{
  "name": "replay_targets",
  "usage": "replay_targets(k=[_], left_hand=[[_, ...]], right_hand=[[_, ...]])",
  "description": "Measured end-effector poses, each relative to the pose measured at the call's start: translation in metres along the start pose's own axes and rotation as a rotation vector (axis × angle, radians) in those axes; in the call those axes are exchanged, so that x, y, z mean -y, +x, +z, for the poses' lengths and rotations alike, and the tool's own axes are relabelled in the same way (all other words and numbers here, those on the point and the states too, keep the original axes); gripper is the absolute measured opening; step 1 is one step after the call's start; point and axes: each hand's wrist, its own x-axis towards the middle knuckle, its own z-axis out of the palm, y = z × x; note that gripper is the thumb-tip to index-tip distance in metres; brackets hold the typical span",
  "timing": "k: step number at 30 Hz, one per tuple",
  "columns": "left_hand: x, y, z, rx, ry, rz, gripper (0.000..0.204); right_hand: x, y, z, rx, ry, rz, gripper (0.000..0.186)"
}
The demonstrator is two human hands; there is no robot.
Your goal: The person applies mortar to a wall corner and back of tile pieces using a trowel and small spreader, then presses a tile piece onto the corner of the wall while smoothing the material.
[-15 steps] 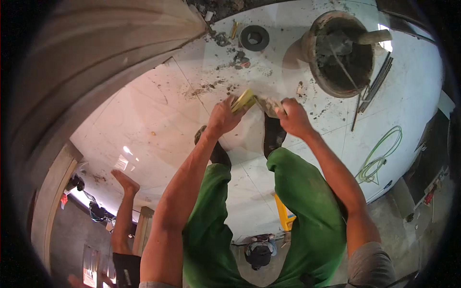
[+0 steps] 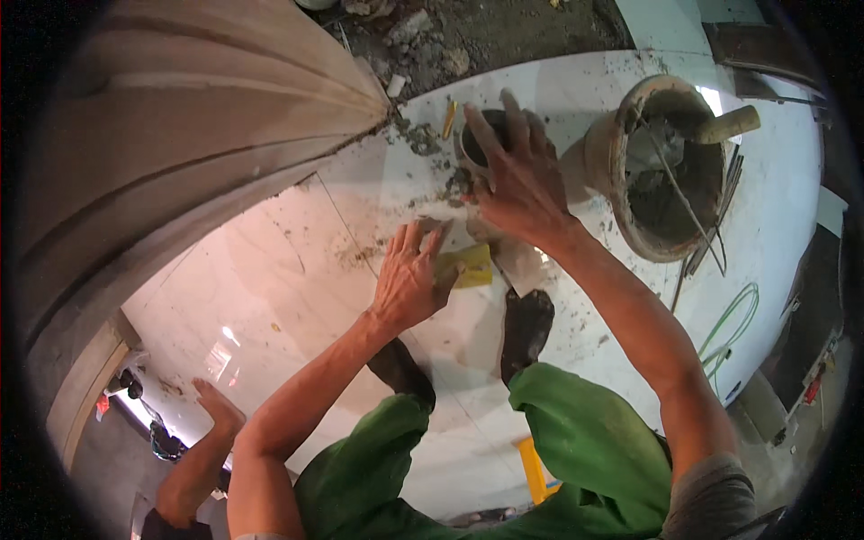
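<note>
Yellow flat piece (image 2: pixel 474 267) sits in the grip of the left hand (image 2: pixel 414 274), thumb along its near edge, above the pale floor (image 2: pixel 315 288) and just ahead of the person's dark-covered feet (image 2: pixel 525 331). A pale, flat piece (image 2: pixel 522 267) is just right of it; whether that hand holds it too, I cannot tell. The right hand (image 2: pixel 522 175) is open, fingers spread over a dark round ring (image 2: pixel 494 126); contact is unclear. Farther right stands a mortar-smeared bucket (image 2: pixel 605 160) with a thick handle (image 2: pixel 729 124) jutting over its rim.
</note>
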Motion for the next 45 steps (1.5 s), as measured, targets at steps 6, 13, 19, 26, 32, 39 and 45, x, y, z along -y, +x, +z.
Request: replay_targets(k=[6, 13, 19, 26, 32, 39, 45], left_hand=[[0.026, 0.021, -0.039, -0.079, 0.020, 0.168, 0.059], [-0.005, 0.043, -0.114, -0.176, 0.008, 0.339, 0.050], [-0.094, 0.021, -0.163, -0.432, -0.375, 0.285, 0.102], [-0.115, -0.005, -0.165, -0.121, -0.734, 0.338, 0.085], [-0.133, -0.035, -0.155, -0.113, -0.641, 0.180, 0.038], [-0.096, -0.001, -0.140, 0.039, -0.578, 0.133, 0.044], [-0.092, -0.007, -0.163, -0.083, -0.581, 0.147, 0.038]], right_hand=[[0.016, 0.006, -0.054, 0.123, 0.519, 0.001, 0.081], [0.030, 0.012, -0.184, 0.047, 1.143, -0.121, 0.077], [0.051, 0.017, -0.220, 0.112, 1.220, -0.209, 0.069], [0.073, 0.019, -0.220, -0.021, 1.333, -0.211, 0.059], [0.036, 0.018, -0.202, -0.136, 1.542, -0.023, 0.050], [0.041, -0.011, -0.228, 0.251, 1.600, -0.146, 0.052], [0.052, -0.035, -0.225, 0.542, 0.456, -0.508, 0.065]])
